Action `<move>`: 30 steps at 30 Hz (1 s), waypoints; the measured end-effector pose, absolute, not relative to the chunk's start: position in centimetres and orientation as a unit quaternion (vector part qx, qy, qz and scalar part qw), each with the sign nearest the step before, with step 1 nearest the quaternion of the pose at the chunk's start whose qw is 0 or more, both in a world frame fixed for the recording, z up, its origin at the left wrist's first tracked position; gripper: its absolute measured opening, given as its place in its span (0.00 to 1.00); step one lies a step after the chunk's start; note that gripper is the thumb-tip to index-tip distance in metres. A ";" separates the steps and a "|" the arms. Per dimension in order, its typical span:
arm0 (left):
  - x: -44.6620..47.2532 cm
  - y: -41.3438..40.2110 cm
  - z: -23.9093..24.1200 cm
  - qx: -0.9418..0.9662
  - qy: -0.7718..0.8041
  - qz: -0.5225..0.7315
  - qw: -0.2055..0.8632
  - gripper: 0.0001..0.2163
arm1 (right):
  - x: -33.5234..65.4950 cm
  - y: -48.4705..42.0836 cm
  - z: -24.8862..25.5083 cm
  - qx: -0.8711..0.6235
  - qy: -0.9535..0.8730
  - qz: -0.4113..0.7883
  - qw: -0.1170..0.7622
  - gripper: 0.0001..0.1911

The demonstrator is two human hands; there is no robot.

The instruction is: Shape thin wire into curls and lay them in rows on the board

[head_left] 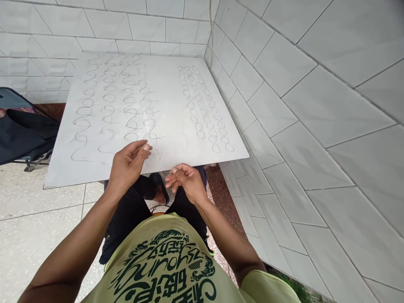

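My right hand (186, 181) pinches a thin, bent wire (161, 170) between thumb and fingertips, just off the near edge of a white board (175, 147). From there the wire curves up toward my left hand (129, 162). That hand is over the board's front edge, its thumb and forefinger pressed together; whether the wire's far end is between them is too fine to see. Wavy, looped wire pieces (109, 88) lie in several columns on the board's left half. Rows of smaller chained rings (205, 113) lie on the right half.
White tiled walls (284, 105) meet behind and to the right of the board. A folding chair with dark cloth (25, 130) stands at the left. A cord (211, 33) hangs in the corner. My legs and a sandalled foot (160, 191) are below the board.
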State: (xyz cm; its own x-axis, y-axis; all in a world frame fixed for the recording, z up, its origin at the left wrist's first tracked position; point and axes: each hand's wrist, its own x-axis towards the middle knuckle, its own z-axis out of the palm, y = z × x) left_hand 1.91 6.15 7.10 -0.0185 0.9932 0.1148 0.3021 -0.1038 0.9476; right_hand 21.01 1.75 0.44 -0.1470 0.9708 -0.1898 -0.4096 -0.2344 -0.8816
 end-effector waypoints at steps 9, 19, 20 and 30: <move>0.2 2.5 5.2 0.562 0.606 0.462 0.322 0.18 | 24.1 9.2 1.2 -0.434 -0.376 0.620 0.534 0.20; -3.0 -4.5 -5.9 0.734 0.526 0.288 0.320 0.13 | 24.9 24.0 4.3 -0.497 -0.433 0.533 0.531 0.11; -4.0 -4.7 -7.2 0.735 0.537 0.287 0.298 0.13 | 24.7 25.8 4.5 -0.508 -0.428 0.532 0.525 0.11; -11.4 -2.2 -12.2 0.664 0.655 0.328 0.149 0.11 | 21.5 42.0 4.0 -0.601 -0.416 0.515 0.448 0.06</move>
